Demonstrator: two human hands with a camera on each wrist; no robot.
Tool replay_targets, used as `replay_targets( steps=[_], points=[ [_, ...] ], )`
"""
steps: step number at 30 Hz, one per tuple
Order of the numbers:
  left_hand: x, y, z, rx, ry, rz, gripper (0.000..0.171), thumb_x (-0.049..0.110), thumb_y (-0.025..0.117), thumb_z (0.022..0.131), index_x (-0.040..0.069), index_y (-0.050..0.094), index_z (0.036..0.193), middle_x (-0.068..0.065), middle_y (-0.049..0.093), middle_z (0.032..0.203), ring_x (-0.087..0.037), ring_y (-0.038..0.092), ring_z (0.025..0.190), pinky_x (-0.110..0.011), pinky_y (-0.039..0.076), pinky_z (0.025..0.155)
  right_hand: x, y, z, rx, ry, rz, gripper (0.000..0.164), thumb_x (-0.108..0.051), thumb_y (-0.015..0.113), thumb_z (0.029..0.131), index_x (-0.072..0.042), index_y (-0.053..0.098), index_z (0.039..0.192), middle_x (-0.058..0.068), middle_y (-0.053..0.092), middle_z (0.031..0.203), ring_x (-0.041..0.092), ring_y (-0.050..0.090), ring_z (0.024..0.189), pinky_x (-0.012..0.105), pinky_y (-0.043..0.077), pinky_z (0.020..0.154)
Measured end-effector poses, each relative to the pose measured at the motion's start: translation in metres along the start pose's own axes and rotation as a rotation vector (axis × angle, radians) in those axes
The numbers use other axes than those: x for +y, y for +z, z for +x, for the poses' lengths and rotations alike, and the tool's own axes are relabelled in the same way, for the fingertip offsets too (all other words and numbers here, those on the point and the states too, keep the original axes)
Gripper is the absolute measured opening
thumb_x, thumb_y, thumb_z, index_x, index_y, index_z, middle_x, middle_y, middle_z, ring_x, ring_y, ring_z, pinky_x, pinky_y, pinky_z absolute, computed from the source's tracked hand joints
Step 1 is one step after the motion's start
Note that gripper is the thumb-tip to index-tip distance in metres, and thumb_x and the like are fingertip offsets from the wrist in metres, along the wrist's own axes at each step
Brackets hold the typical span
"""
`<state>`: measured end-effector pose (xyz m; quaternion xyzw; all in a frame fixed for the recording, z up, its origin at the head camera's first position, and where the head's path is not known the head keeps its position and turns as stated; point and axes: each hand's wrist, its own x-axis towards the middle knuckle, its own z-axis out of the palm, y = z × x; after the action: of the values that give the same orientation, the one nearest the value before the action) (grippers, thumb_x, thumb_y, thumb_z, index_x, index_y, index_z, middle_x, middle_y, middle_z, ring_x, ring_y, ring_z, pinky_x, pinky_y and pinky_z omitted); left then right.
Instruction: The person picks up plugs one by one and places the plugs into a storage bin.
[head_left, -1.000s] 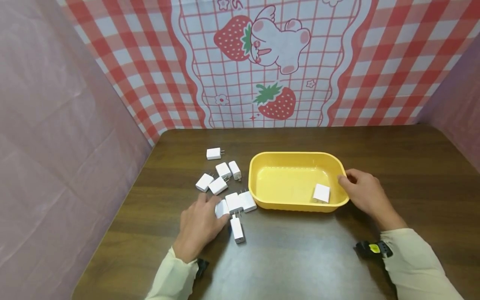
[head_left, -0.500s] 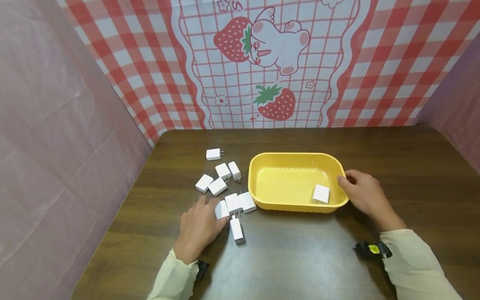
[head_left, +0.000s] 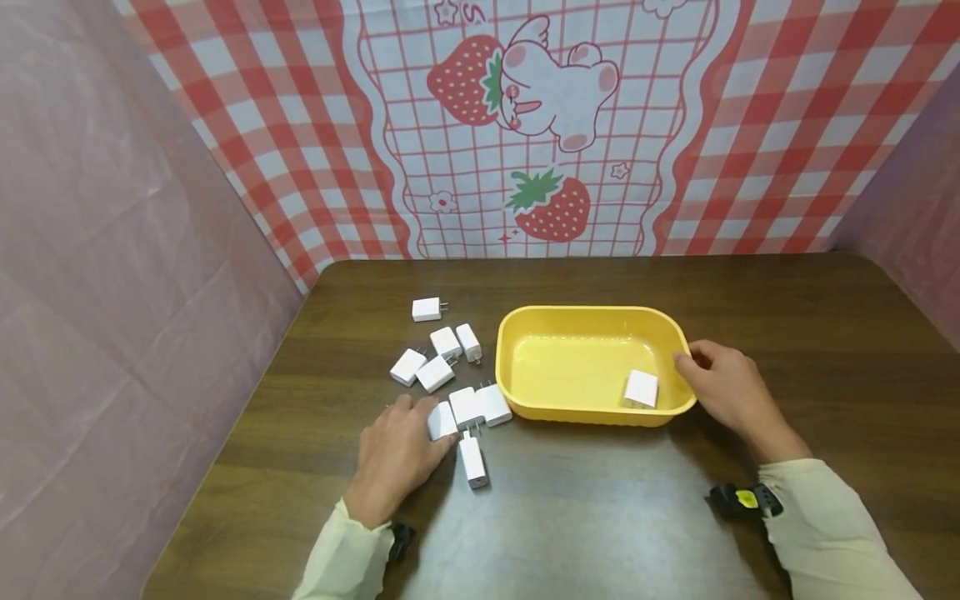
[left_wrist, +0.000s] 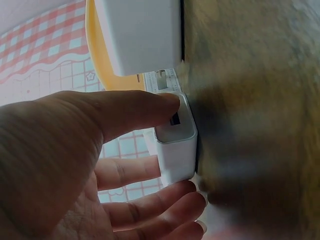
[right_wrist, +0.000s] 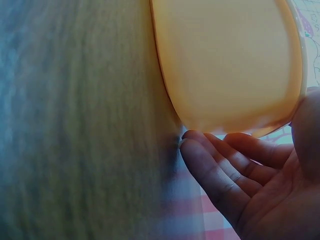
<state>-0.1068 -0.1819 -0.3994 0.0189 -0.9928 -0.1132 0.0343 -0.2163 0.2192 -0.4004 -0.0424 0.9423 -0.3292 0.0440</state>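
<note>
My left hand (head_left: 393,454) holds a white USB wall charger (head_left: 442,422) on the table, at the near left of a loose group of similar chargers. In the left wrist view the thumb lies over the face with the USB port of this charger (left_wrist: 179,155), and fingers meet its other sides. At the tub's right end, my right hand (head_left: 731,387) pinches the rim of a yellow plastic tub (head_left: 558,367), thumb over the edge and fingers against the outside wall. One white charger (head_left: 641,389) lies inside the tub, towards its right end.
Two chargers, one of them a white charger (head_left: 494,405), lie between my left hand and the tub. A slim charger (head_left: 473,461) lies nearer me; several more lie behind, with a lone charger (head_left: 427,309) farthest back. A checked cloth (head_left: 795,125) hangs behind the wooden table (head_left: 600,517).
</note>
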Motion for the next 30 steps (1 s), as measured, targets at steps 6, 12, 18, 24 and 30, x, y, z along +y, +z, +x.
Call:
replay_targets(
  steps=[6,12,18,24,30],
  points=[
    [-0.0017,0.0010,0.0000,0.008,-0.005,-0.002,0.052,0.045,0.080,0.081,0.015,0.069,0.122,-0.010,0.062,0.097,-0.031,0.063,0.084,-0.050,0.050,0.063,-0.0005,0.0006,-0.0009,-0.006,0.006,0.011,0.058,-0.041,0.046,0.104,0.010,0.053,0.131,0.026,0.061,0.113,0.032,0.055,0.091,0.034,0.047,0.071],
    [-0.0022,0.0014,-0.0007,0.026,-0.005,-0.011,0.052,0.046,0.080,0.080,0.013,0.070,0.119,-0.008,0.063,0.097,-0.030,0.064,0.084,-0.050,0.050,0.063,0.0002,0.0009,-0.0014,0.002,0.003,0.007,0.058,-0.041,0.045,0.104,0.010,0.054,0.130,0.025,0.062,0.112,0.032,0.055,0.090,0.034,0.047,0.071],
    [-0.0028,0.0007,-0.0009,0.040,-0.012,-0.017,0.050,0.045,0.080,0.080,0.013,0.070,0.116,-0.007,0.064,0.093,-0.029,0.064,0.082,-0.048,0.050,0.062,0.0010,0.0006,-0.0005,0.013,-0.007,0.009,0.057,-0.040,0.047,0.104,0.011,0.055,0.128,0.026,0.062,0.110,0.031,0.055,0.089,0.034,0.047,0.070],
    [-0.0037,-0.0009,-0.0017,0.045,-0.020,-0.019,0.052,0.046,0.078,0.081,0.011,0.069,0.117,-0.007,0.064,0.092,-0.030,0.065,0.080,-0.048,0.050,0.062,-0.0002,0.0010,-0.0012,0.012,-0.003,0.013,0.056,-0.040,0.046,0.104,0.010,0.055,0.129,0.025,0.062,0.111,0.031,0.055,0.089,0.033,0.047,0.070],
    [-0.0018,-0.0029,-0.0003,0.034,-0.048,-0.042,0.054,0.049,0.075,0.082,0.011,0.068,0.120,-0.008,0.068,0.100,-0.031,0.067,0.084,-0.050,0.051,0.065,0.0007,-0.0002,-0.0005,0.001,0.002,0.015,0.058,-0.041,0.046,0.104,0.011,0.054,0.130,0.026,0.062,0.112,0.032,0.055,0.090,0.034,0.047,0.070]
  ],
)
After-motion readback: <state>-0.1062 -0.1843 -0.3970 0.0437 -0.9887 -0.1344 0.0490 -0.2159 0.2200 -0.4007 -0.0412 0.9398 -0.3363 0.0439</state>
